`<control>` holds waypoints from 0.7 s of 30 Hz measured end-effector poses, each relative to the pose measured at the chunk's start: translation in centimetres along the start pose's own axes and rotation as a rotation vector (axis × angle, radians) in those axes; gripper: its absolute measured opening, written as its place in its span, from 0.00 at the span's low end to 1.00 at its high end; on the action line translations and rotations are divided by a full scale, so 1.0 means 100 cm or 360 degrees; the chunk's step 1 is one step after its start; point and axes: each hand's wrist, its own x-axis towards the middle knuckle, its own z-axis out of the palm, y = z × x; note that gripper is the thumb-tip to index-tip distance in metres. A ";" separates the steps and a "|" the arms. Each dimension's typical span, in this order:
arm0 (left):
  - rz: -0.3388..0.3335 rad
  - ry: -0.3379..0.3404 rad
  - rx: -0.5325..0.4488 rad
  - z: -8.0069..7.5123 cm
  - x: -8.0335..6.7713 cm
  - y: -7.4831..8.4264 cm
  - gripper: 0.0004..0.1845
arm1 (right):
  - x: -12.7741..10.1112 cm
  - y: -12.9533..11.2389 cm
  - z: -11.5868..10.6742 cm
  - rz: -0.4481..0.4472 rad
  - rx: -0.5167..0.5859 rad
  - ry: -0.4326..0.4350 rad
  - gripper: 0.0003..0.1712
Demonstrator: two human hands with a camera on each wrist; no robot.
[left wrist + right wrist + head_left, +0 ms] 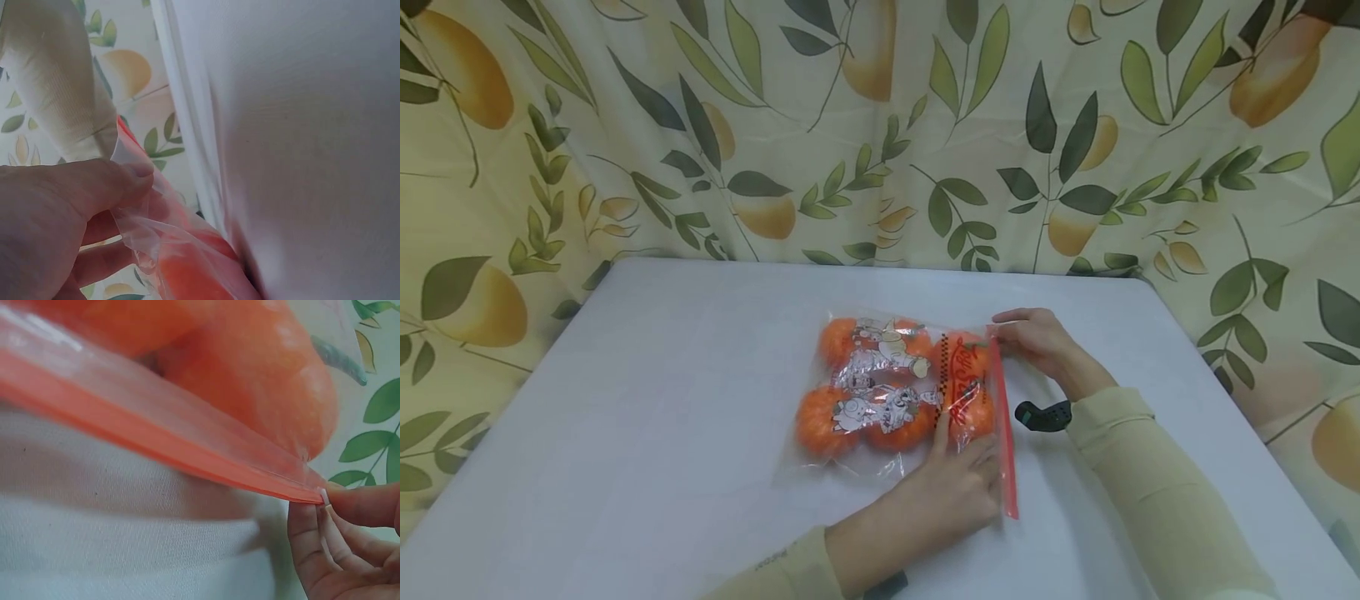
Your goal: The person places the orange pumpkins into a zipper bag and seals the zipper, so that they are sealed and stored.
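Head view shows a clear zip bag (887, 392) of oranges (820, 421) lying flat on the white table (647, 417), its red zip strip (1003, 425) running near to far along the bag's right edge. At the strip's far end, the right hand (1037, 342) pinches the corner between thumb and fingertips, wrist bent and forearm angled in from the near right. The left hand (951, 487) lies on the bag's near right corner, pinching the plastic just beside the strip.
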 end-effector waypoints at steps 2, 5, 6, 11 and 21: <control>-0.0016 -0.0014 -0.0018 -0.001 0.000 -0.002 0.19 | 0.001 0.001 0.000 -0.0005 0.0030 0.0014 0.31; -0.0045 -0.0028 -0.0041 -0.003 0.001 -0.003 0.20 | 0.000 0.003 -0.001 -0.0017 0.0028 -0.0002 0.32; -0.0053 -0.0034 -0.0054 -0.003 0.000 -0.004 0.21 | -0.001 0.004 -0.002 -0.0027 0.0025 -0.0017 0.33; -0.0045 -0.0074 -0.0049 -0.004 0.000 -0.008 0.23 | -0.014 0.014 -0.007 -0.0136 -0.0013 -0.0065 0.36; -0.0069 -0.0044 -0.0191 -0.004 -0.003 -0.014 0.29 | -0.067 0.018 0.007 -0.0515 -0.0202 0.0288 0.32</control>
